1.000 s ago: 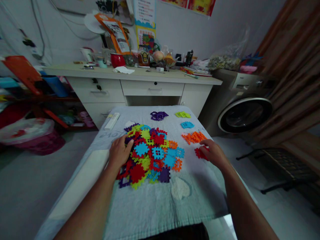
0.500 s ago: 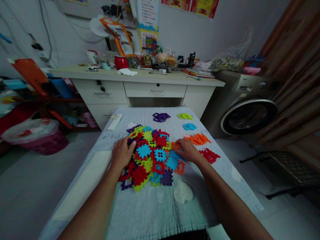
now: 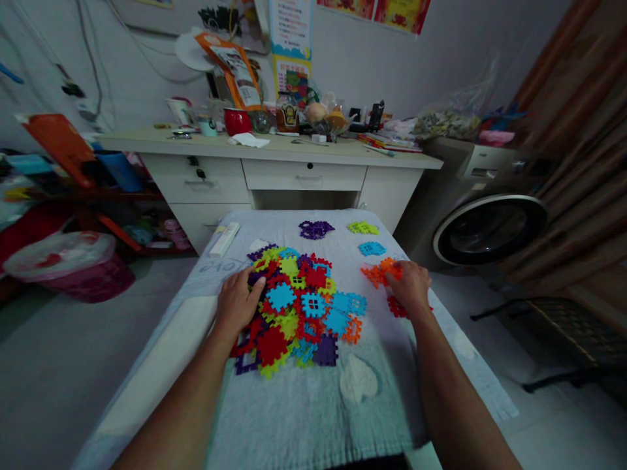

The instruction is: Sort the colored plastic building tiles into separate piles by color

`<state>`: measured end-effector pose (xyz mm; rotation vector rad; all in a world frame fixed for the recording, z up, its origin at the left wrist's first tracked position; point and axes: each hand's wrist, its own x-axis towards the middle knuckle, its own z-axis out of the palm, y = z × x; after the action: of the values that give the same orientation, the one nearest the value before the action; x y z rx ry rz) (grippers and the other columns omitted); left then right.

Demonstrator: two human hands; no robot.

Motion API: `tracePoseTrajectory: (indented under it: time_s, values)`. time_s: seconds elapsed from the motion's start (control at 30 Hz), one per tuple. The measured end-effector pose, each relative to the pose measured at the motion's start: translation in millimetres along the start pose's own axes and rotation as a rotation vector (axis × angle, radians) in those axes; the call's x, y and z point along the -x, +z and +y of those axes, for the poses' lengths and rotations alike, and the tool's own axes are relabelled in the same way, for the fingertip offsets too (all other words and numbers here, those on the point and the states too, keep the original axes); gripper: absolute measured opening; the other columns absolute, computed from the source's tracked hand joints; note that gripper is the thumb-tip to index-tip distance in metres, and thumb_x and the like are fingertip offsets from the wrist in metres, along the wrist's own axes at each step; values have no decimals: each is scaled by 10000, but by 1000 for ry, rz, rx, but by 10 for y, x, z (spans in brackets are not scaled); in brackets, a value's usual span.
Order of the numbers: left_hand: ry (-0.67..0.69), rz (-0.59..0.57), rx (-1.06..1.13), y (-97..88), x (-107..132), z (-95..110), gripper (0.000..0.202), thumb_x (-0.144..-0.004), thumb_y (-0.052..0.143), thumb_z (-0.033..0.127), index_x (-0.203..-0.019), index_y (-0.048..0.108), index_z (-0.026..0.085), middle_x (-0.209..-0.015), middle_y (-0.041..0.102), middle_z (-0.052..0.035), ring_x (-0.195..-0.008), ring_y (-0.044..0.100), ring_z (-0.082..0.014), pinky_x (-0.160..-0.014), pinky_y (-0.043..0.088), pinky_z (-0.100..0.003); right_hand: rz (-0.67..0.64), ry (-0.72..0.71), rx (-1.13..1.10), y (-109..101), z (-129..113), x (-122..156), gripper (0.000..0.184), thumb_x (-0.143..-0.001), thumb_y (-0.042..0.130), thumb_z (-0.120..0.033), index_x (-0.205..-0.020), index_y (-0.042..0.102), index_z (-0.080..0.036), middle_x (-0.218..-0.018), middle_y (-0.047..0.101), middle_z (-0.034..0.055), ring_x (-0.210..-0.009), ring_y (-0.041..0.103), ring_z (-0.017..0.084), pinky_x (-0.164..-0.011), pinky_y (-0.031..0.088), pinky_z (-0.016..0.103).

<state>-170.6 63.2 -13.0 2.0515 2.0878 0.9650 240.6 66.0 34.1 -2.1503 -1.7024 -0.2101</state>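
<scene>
A mixed heap of coloured interlocking plastic tiles point(image 3: 298, 307) lies in the middle of a small table covered with a pale cloth point(image 3: 304, 405). My left hand point(image 3: 239, 301) rests flat on the heap's left edge, fingers spread over the tiles. My right hand point(image 3: 410, 287) is at the right side, fingertips pinched on an orange tile at the orange group point(image 3: 375, 274). It partly covers the red group point(image 3: 394, 307) below it. Further back lie separate groups of blue tiles point(image 3: 371, 249), yellow-green tiles point(image 3: 362, 228) and purple tiles point(image 3: 316, 229).
A white stick-shaped object point(image 3: 225, 239) lies at the table's back left. Behind stands a cluttered white desk point(image 3: 274, 150), with a washing machine point(image 3: 490, 228) to its right. A covered pink basin point(image 3: 73, 267) sits on the floor at left, a dark rack point(image 3: 563, 326) at right.
My right hand went from the red group to the heap, pinched an orange tile there, and has now moved right to the orange group. My left hand stayed on the heap.
</scene>
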Motion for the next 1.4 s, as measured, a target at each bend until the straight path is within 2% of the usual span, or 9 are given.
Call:
tracePoseTrajectory:
  time_s: [0.23,0.5,0.67,0.8,1.0,1.17,1.4]
  values:
    - [-3,-9,4,-16,-3,15,545,-922,352,526,-1270,547,155,-1247,624,-142,-1184,540,-295,-1056,396,-457,-8,111,48,27,122,-14,412,-855,544,-456,-1084,707,-155,-1051,671,205,-996,553,354,-821,425,486]
    - [5,0,-5,-19,6,14,545,-925,345,521,-1264,548,145,-1236,627,-147,-1178,544,-290,-1063,390,-458,-12,88,43,78,137,-10,330,-847,533,-305,-1080,715,-159,-1092,671,210,-980,562,346,-809,426,491]
    - [8,-11,-2,-12,-4,-1,543,-924,352,527,-1265,549,153,-1241,624,-143,-1174,543,-291,-1048,401,-457,-15,113,33,90,148,-20,359,-856,519,-305,-1118,718,-163,-1153,642,217,-1023,555,356,-831,427,490]
    - [4,-8,-7,-9,-2,0,535,-925,353,525,-1269,545,164,-1240,626,-132,-1181,540,-287,-1047,400,-454,-33,134,38,92,127,-16,371,-873,506,-316,-1148,711,-174,-1201,627,189,-1061,539,347,-861,424,469]
    - [15,-16,-25,6,-1,-15,578,-932,318,551,-1275,538,141,-1241,623,-146,-1173,545,-286,-1058,390,-447,-135,154,99,89,65,-32,380,-924,434,-274,-1197,695,-238,-1302,587,113,-1113,515,309,-900,406,433]
    - [13,-4,-26,13,-4,-17,580,-932,318,543,-1270,544,128,-1237,627,-154,-1175,545,-295,-1057,388,-451,-160,133,110,112,78,-35,419,-947,371,-262,-1238,672,-269,-1315,569,113,-1118,499,324,-883,410,445]
    - [21,-2,-12,13,-5,-24,557,-925,335,548,-1265,542,159,-1228,631,-135,-1162,557,-284,-1046,402,-444,-140,127,88,124,83,-21,430,-932,389,-234,-1268,654,-277,-1328,547,124,-1122,490,327,-893,400,451]
